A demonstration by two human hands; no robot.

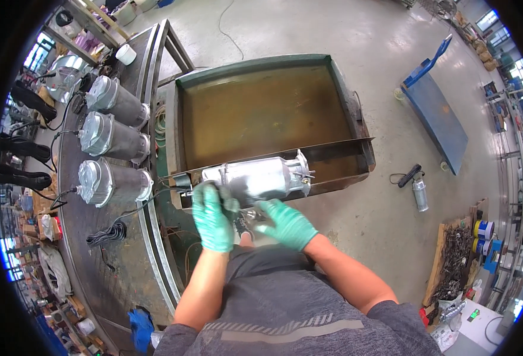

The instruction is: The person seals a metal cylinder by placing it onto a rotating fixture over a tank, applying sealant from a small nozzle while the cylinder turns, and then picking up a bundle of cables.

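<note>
A silver cylindrical pump [255, 178] lies on its side at the near edge of a metal water tank. Its flanged, bolted end points right, and a black cable leaves its left end. My left hand [214, 222], in a green glove, is at the near left part of the pump; its fingers are curled and slightly blurred, and what they hold is hidden. Close to the pump's near side is my right hand [290, 225], also gloved in green, its thumb and fingers apart. A small metal part [250, 215] shows between the hands; whether either touches it is unclear.
The tank [255, 62] holds murky brown water, and a metal strip [338, 144] crosses its near part. Three similar pumps [114, 136] line the bench at left, beside a coiled black cable [107, 234]. A blue trolley [436, 113] and another small pump [420, 194] are on the floor at right.
</note>
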